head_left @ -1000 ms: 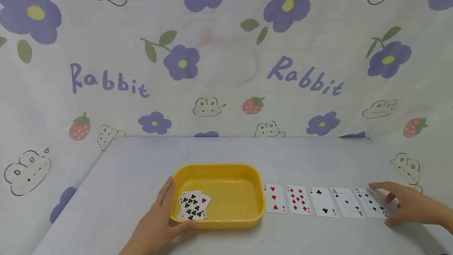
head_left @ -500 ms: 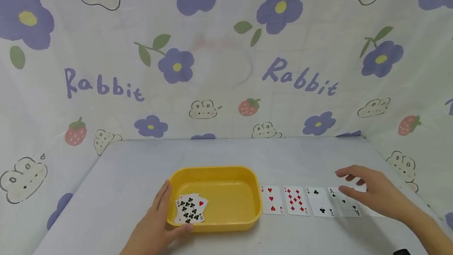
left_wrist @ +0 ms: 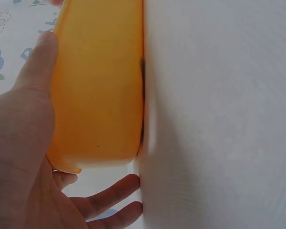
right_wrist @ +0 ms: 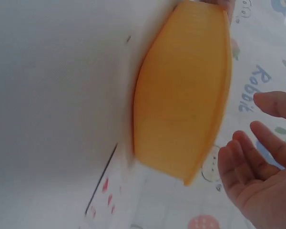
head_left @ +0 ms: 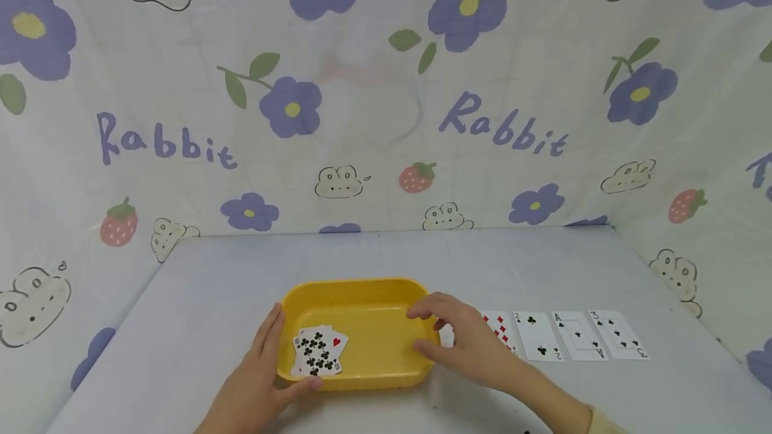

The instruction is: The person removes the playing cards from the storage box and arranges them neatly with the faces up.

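A yellow tray (head_left: 356,281) stands on the table, with a small overlapping stack of playing cards (head_left: 317,351) in its left end and a ten of clubs on top. My left hand (head_left: 253,374) holds that end, thumb on the front rim and fingers along the left side. Over the tray's right rim hovers my right hand (head_left: 464,343), fingers loosely bent, nothing between them. Behind it the nearest card is mostly hidden. A nine of diamonds (head_left: 496,325) shows partly beside the hand. In the right wrist view the fingers (right_wrist: 257,157) are apart from the tray wall (right_wrist: 181,95).
Rightward from the tray runs a row of face-up cards, with a two of clubs (head_left: 539,337), an ace of clubs (head_left: 579,335) and another black-suited card (head_left: 619,335) at the far end. Behind the table (head_left: 362,253) hangs a patterned cloth (head_left: 362,119).
My right hand has moved left from the far end of the card row, over the cards, to the tray's right rim. My left hand stays on the tray; the cards lie in place.
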Available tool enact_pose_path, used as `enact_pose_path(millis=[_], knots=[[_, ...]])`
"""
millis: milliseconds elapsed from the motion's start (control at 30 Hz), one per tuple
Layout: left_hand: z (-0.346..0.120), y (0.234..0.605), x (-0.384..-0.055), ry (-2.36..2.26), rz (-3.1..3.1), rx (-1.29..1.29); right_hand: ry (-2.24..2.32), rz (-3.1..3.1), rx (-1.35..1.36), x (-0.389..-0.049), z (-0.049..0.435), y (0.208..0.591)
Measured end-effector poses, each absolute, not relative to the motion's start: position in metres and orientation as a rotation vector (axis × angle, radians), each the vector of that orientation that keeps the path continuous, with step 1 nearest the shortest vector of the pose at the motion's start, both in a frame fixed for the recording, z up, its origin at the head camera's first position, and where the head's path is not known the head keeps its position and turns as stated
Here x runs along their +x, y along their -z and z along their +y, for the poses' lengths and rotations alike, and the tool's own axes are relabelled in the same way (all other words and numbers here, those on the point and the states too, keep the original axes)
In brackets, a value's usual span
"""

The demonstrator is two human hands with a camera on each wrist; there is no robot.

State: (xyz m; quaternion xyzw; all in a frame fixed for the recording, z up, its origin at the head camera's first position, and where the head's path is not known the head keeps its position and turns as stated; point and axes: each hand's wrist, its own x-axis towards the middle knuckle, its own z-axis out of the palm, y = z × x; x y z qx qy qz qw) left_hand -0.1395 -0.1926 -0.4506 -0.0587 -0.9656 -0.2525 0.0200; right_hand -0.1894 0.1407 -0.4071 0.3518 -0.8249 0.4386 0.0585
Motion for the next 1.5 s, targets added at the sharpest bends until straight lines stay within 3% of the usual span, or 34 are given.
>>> enact_pose_path(millis=[333,667,933,1500], knots=[[-0.194,0.450,-0.140,0.817,-3.011,-0.167,-1.554,-2.651,1.113,-0.215,0.075,0.423],[-0.193,0.453,-0.141,0.808,-2.977,-0.219,-1.162,-2.878,1.477,-0.240,0.027,0.436],[-0.193,0.453,-0.140,0.839,-2.977,-0.218,-0.856,-2.906,1.609,-0.248,0.018,0.442],[-0.195,0.452,-0.141,0.809,-2.945,-0.247,-0.837,-2.884,1.540,-0.249,0.015,0.442]])
